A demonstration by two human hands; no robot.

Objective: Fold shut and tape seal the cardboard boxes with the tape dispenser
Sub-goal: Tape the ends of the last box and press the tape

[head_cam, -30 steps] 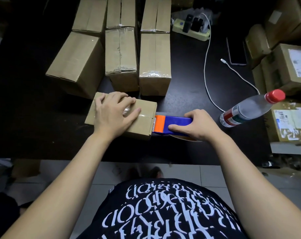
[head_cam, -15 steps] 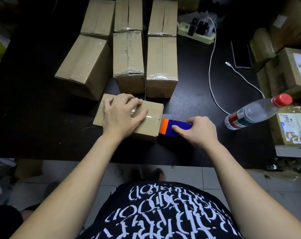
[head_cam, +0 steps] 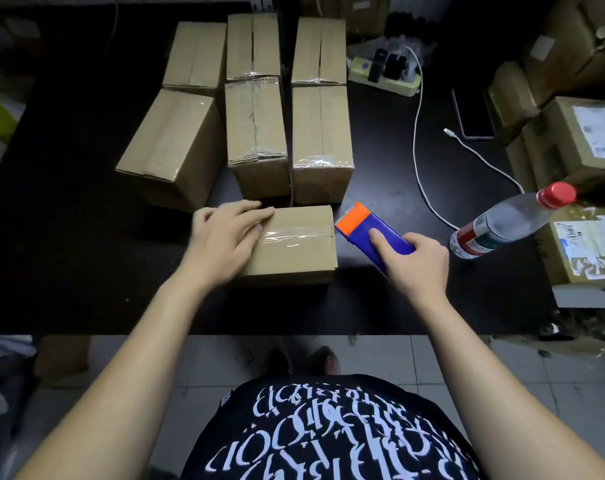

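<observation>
A small cardboard box lies on the black table in front of me, with a strip of clear tape along its top seam. My left hand rests flat on the box's left part, fingers straight. My right hand grips the blue and orange tape dispenser, which is tilted with its orange end lifted just off the box's right edge. Several taped boxes stand in rows behind.
A clear plastic bottle with a red cap stands at the right. A white cable runs from a power strip at the back. A phone and stacked labelled parcels fill the right side.
The dispenser has left the box's right end and swung up and to the right. My left hand slid leftward on the box top, baring the taped seam.
</observation>
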